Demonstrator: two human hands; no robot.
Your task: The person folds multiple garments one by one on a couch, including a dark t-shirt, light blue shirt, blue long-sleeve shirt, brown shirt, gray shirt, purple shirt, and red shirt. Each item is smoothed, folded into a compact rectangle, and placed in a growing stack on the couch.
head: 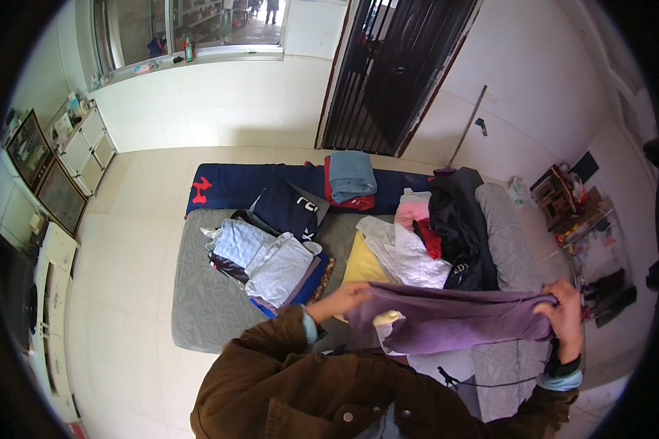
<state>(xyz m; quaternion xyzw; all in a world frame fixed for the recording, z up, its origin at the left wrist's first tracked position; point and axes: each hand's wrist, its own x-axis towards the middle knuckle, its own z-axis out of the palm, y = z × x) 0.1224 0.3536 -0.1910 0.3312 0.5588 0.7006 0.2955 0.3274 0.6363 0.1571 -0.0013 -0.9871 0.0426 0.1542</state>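
Note:
A purple garment [467,318] is stretched sideways between my two hands, near my chest. My left hand [348,299] grips its left end. At its right end, my right hand [563,310] holds the cloth with the thumb over the edge. Beyond it lie a white garment [412,252], a yellow cloth [365,260], a small red cloth [429,240] and a black jacket [456,219]. Left of these, light blue and grey folded clothes [277,269] are stacked on the grey sofa cushion [197,296], with a navy garment [285,208] behind them.
Folded jeans [352,175] rest on red cloth atop a navy blanket [241,184] at the back. A grey bolster [505,236] edges the right side. Past the floor stand a white cabinet [60,307], framed pictures [60,192] and a dark barred door [395,71].

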